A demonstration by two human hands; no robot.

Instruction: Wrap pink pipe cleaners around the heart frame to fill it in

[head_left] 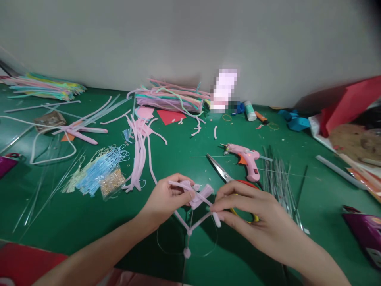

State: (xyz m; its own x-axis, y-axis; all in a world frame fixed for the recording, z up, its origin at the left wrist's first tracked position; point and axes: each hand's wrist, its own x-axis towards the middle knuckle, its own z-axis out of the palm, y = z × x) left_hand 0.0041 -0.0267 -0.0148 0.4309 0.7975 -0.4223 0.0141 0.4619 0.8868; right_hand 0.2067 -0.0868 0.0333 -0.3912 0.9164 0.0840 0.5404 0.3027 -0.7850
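Note:
Near the front centre of the table, a pale pink pipe-cleaner piece (195, 202) is held between both hands. My left hand (166, 198) pinches its upper left part, thumb on top. My right hand (250, 208) pinches a strand at its right side between thumb and fingers. Below, a pink V of pipe cleaner meets a thin stem with a small pink knot (187, 253), and thin clear loops spread to both sides. Scissors (218, 167) with red and yellow handles lie partly under my right hand. Just beyond is a pink glue gun (245, 159).
Pipe-cleaner bundles (169, 99) lie along the wall. Pink strands (138, 159), blue tassels (97, 171) and a bag of gold beads (112, 182) are at the left. Thin wires (279, 178) lie at the right, near a purple object (363, 234).

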